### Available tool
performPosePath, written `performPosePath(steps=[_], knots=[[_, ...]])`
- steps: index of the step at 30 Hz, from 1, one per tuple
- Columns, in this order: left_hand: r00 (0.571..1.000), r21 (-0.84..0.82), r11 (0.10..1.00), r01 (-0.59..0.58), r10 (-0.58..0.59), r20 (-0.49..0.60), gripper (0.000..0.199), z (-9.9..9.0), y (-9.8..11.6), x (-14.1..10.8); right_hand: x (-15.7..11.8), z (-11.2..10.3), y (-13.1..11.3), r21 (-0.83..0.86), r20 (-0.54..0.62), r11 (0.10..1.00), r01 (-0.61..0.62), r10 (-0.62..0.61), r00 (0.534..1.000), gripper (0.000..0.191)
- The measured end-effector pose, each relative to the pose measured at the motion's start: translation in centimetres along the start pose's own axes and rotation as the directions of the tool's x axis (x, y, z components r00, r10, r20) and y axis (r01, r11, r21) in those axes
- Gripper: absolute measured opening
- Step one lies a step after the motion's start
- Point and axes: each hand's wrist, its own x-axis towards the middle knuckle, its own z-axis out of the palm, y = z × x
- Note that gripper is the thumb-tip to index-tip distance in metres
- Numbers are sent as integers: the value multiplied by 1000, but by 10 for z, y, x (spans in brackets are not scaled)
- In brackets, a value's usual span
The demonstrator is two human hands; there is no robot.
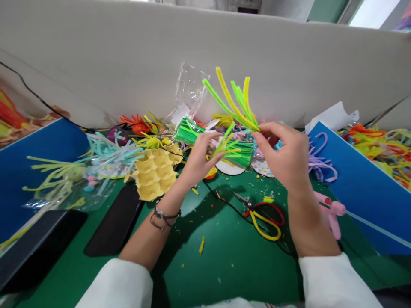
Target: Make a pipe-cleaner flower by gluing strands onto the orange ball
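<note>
My right hand (282, 147) pinches a fanned bunch of yellow and green pipe cleaners (239, 107) by its lower end, the strands pointing up and left. Lower and to the left, my left hand (202, 158) holds a few shorter green and yellow pieces (224, 145) between thumb and fingers. Behind and beside that hand lies a large bundle of green pipe cleaners (240, 155), partly hidden. Scissors (261, 217) with red and yellow handles lie partly open on the green table (224, 265), below my hands.
A yellow egg carton (156, 173), a black phone (114, 222) and a dark box-like object (40, 248) are at the left. Blue panels (362, 184) flank the table. A clear plastic bag (191, 87) leans on the pale divider (128, 60). A black cable crosses near the scissors.
</note>
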Motion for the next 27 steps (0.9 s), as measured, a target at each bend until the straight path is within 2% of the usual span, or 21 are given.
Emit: performPosePath(steps=[2,3,5,6,7,8,18,23,27], knots=[[970,-281,943,177,-216,-113,40,-4,-7,4,-2,3,7,-16,-11,1000,-15,14,1000,14],[932,-437,859,267,-346,-111,38,-4,-9,6,-3,5,11,-23,-14,999,-34,33,999,14],[840,-674,625,394,-542,-11,31,-3,-11,8,-4,8,19,-37,-23,996,-77,76,997,15],[803,-739,519,430,-594,50,28,-1,-10,8,-4,9,22,-46,-28,994,-94,93,995,15],[778,-773,443,453,-620,101,27,0,-9,8,-4,10,25,-53,-33,993,-107,105,994,15],[767,-787,405,466,-628,130,27,2,-8,8,-4,11,27,-57,-31,992,-116,114,993,15],[753,-824,356,442,-646,125,32,9,-10,4,-9,31,30,1,91,996,-90,90,992,10],[798,-831,379,407,-590,122,37,11,1,5,-12,38,29,28,131,997,-68,63,989,10],[827,-829,413,377,-553,101,31,14,4,4,-12,39,27,43,159,996,-76,68,985,10]])
